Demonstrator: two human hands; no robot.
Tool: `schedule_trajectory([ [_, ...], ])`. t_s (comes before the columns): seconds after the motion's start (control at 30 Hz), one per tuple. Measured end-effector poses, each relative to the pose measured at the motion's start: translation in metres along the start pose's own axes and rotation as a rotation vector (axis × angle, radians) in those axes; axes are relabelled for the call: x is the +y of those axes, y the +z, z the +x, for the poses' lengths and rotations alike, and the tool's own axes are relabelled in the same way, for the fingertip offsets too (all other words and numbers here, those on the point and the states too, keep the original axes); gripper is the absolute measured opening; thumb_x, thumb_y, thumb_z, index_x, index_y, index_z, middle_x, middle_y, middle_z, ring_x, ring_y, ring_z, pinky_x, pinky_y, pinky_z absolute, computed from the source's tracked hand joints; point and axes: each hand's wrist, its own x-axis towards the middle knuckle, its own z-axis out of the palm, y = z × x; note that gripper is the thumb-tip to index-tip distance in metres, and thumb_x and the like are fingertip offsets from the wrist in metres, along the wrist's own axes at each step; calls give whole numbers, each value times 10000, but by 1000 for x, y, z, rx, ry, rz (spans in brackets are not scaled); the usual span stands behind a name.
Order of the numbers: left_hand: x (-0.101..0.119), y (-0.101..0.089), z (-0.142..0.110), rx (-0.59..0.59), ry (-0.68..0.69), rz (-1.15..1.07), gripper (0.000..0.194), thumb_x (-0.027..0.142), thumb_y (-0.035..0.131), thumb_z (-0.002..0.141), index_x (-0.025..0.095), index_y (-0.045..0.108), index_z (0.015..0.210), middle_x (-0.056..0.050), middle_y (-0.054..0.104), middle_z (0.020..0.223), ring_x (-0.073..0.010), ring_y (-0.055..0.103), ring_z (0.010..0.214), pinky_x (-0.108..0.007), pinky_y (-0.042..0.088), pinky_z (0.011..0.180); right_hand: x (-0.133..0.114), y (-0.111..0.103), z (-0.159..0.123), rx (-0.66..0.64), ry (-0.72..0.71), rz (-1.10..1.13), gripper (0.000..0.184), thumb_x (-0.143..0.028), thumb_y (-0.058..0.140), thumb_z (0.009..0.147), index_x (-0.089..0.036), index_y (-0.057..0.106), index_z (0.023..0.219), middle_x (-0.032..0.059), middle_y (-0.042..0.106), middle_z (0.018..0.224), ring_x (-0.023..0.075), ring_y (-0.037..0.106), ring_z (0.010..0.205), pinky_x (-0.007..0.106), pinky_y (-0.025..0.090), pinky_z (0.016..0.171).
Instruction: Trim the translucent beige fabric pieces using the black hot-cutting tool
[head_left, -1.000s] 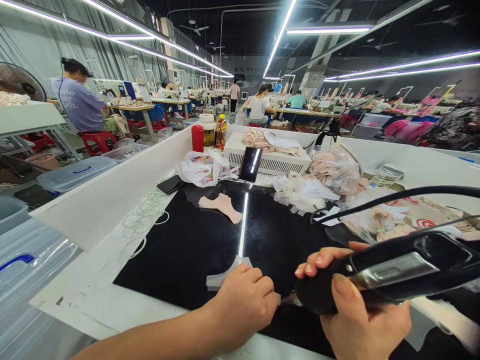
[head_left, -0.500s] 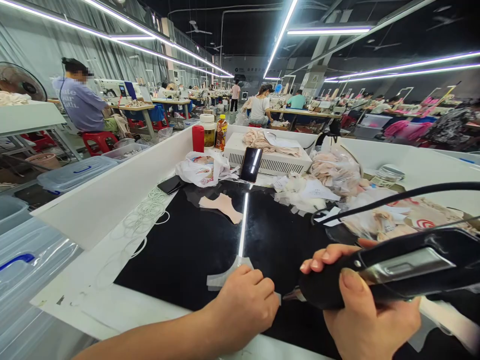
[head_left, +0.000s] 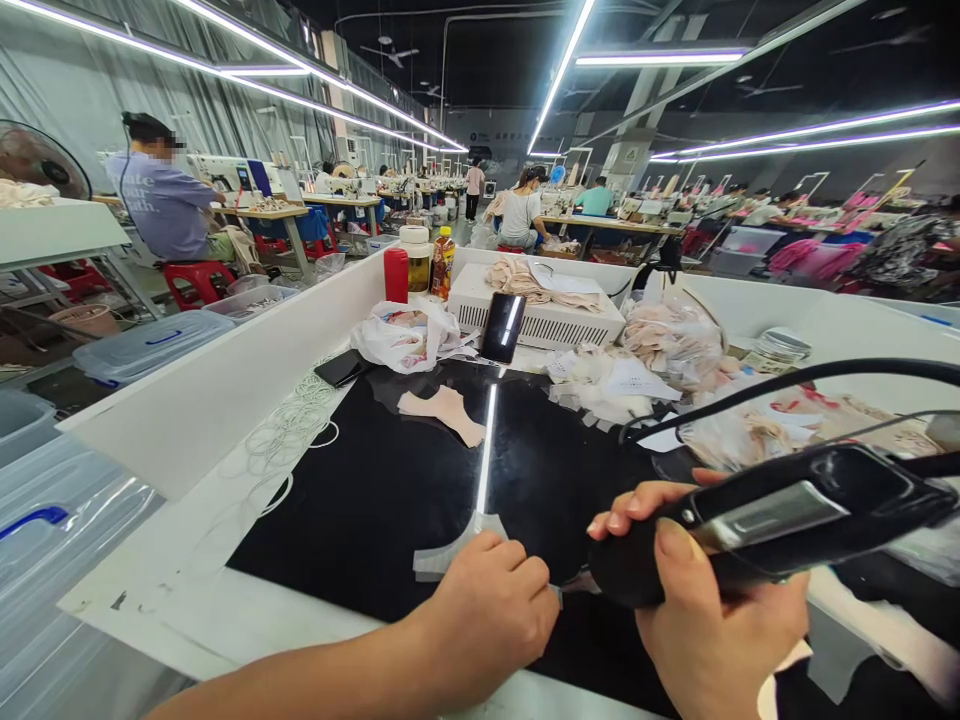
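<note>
My left hand [head_left: 491,605] is closed over a translucent whitish fabric piece [head_left: 442,562] on the black mat [head_left: 375,480], its fingers pressing the piece down. Some of the piece lies hidden under the hand, and a small end of it shows past the knuckles. In my right hand [head_left: 701,600] is a black handheld tool [head_left: 787,520] with a silver panel and a cable, tilted over the mat. Its slim metal tip [head_left: 581,582] points left and sits close to that small end; whether they touch is hard to tell. Farther back lies a beige fabric cutout [head_left: 444,412].
A phone [head_left: 502,328] leans on a white vented box [head_left: 540,310]. Coiled white cord [head_left: 289,425] lies at the left. Bagged and stacked fabric pieces [head_left: 671,340] crowd the right back, with the tool's black cable [head_left: 810,385] arching across. White panels [head_left: 225,400] wall the table.
My right hand has moved the tool a little to the left, bringing its tip closer to the fabric end beside my left hand. My left hand has stayed in place.
</note>
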Motion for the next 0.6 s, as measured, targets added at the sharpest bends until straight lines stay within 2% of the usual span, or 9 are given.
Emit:
schedule_trajectory([
  [0.27, -4, -8, 0, -107, 1, -46, 227, 55, 661, 882, 178, 512, 762, 16, 535, 755, -157, 455, 650, -321, 304, 603, -9, -1, 0, 12, -10, 49, 367, -255, 834, 823, -258, 641, 1135, -20, 664, 772, 179, 639, 655, 333, 634, 532],
  [0.47, -5, -5, -1, -115, -9, -55, 219, 63, 663, 912, 180, 527, 785, 16, 552, 757, -161, 471, 649, -326, 303, 589, -6, -2, -5, -16, -4, 9, 346, -266, 814, 856, -258, 632, 1150, -12, 675, 780, 178, 649, 646, 346, 636, 546],
  [0.6, -1, -3, -2, -191, -12, -48, 212, 85, 665, 930, 186, 529, 803, 17, 572, 778, -162, 508, 672, -326, 345, 614, -7, -2, -4, 1, 26, -6, 349, -262, 821, 834, -260, 635, 1129, -12, 671, 763, 184, 641, 640, 351, 637, 541],
])
